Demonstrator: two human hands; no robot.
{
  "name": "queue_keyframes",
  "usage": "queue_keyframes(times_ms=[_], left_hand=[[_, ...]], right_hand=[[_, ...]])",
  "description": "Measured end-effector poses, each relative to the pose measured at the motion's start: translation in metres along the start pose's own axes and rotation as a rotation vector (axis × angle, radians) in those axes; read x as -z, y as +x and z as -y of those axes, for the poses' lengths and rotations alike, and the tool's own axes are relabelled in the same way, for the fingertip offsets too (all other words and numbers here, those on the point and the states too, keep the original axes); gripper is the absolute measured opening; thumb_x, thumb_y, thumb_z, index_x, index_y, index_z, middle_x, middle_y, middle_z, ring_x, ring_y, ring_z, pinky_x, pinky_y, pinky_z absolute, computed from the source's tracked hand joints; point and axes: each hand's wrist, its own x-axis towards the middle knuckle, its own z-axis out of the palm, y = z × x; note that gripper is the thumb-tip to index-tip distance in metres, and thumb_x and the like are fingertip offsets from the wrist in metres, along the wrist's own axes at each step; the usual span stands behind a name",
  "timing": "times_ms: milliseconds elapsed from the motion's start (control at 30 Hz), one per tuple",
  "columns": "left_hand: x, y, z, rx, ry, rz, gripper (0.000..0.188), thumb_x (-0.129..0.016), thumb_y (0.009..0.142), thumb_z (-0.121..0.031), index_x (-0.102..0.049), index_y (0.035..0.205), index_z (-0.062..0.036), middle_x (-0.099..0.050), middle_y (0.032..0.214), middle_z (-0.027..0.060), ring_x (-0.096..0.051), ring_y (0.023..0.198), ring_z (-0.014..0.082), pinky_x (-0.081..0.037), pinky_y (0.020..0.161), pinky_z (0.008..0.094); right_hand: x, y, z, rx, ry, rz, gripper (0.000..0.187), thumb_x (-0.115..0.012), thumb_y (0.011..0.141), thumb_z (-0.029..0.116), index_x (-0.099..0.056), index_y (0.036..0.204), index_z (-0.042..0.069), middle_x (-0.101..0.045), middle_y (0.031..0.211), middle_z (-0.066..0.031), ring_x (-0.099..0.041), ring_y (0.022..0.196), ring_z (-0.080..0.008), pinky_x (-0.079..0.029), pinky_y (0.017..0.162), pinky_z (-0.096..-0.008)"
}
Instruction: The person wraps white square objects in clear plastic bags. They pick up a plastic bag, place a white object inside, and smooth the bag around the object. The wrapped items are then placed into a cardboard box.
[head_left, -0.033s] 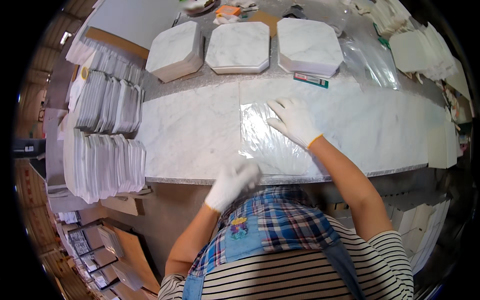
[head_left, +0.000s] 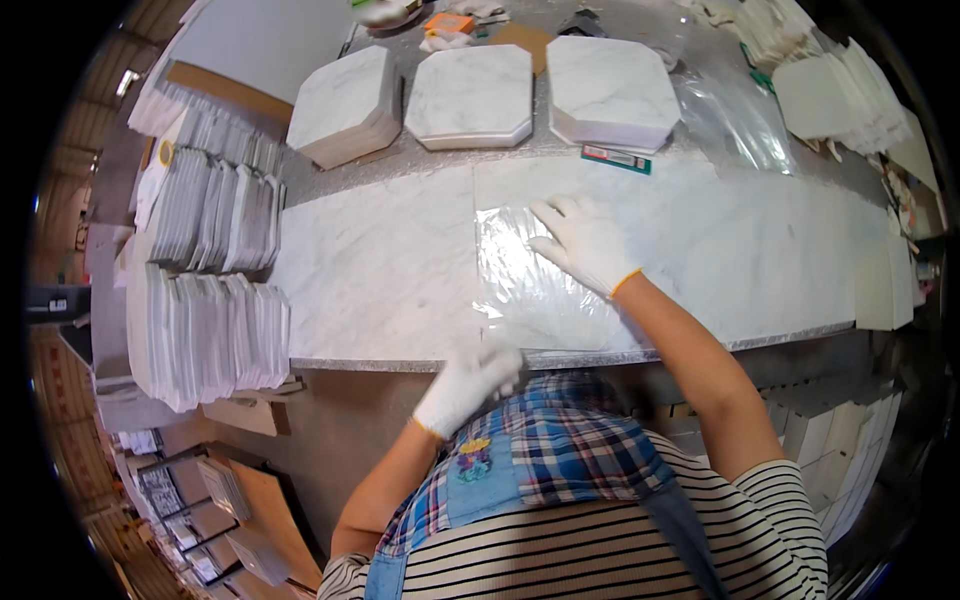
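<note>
Resting palm-down, my right hand (head_left: 588,245) lies on the film (head_left: 510,265), thumb and fingers parted, pinching nothing that I can see. My left hand (head_left: 466,382) sits by the film's near left corner, at the slab's front edge; it is blurred, so whether its fingers are closed, or have caught any film, I cannot tell.

So the film lies beneath the right hand, most of its shiny, wrinkled face showing to the left of those fingers, with its near edge toward the left hand. I judge it very light, limp and slippery, inclined to cling to the stone and quick to crease or tear. I would take it by a free corner or edge, pinched between thumb and fingertip, with a flat palm to steady the rest; gloves probably make that thin edge hard to feel.

Under the film is the pale slab (head_left: 370,275), reaching out on both sides of it. Just beyond the film, to its right, lies a small green case (head_left: 616,159); farther beyond stand three tile stacks (head_left: 470,92). Well left of it, tile rows (head_left: 215,325) stand on edge.
</note>
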Motion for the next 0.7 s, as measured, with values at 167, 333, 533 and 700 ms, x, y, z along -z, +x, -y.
queue_keyframes(times_ms=[167,333,533,700], left_hand=[[-0.018,0.009,0.067,-0.056,0.201,0.160,0.056,-0.062,0.100,-0.040,-0.059,0.132,0.0066,-0.064,0.124,0.0134,-0.059,0.111,0.0202,-0.045,0.101,0.0301],[-0.004,0.021,0.106,0.183,-0.817,0.389,0.054,-0.052,0.105,-0.032,-0.040,0.146,0.0028,-0.052,0.143,0.0193,-0.059,0.121,0.0314,-0.048,0.105,0.0415],[0.006,0.015,0.124,0.199,-1.104,0.360,0.056,-0.059,0.101,-0.018,-0.035,0.150,-0.0047,-0.048,0.149,0.0156,-0.049,0.135,0.0341,-0.044,0.112,0.0503],[0.021,0.017,0.118,0.107,-0.889,0.240,0.053,-0.061,0.096,-0.013,-0.042,0.143,0.0005,-0.055,0.139,0.0182,-0.054,0.130,0.0353,-0.048,0.108,0.0533]], right_hand=[[-0.006,-0.019,0.017,-0.134,-0.018,-0.025,0.052,-0.059,0.092,0.048,-0.060,0.131,0.014,-0.062,0.123,-0.0110,-0.056,0.115,-0.0328,-0.044,0.096,-0.0457],[-0.034,-0.052,0.042,-0.323,-0.002,-0.068,0.056,-0.057,0.091,0.051,-0.058,0.134,0.016,-0.062,0.120,-0.0118,-0.055,0.116,-0.0340,-0.044,0.096,-0.0482],[-0.007,-0.099,0.104,-0.574,0.014,-0.048,0.059,-0.062,0.089,0.051,-0.057,0.134,0.013,-0.061,0.124,-0.0113,-0.056,0.116,-0.0314,-0.044,0.096,-0.0489],[-0.010,-0.115,0.117,-0.663,0.037,-0.144,0.060,-0.060,0.090,0.053,-0.057,0.133,0.011,-0.062,0.122,-0.0165,-0.058,0.113,-0.0341,-0.045,0.095,-0.0494]])
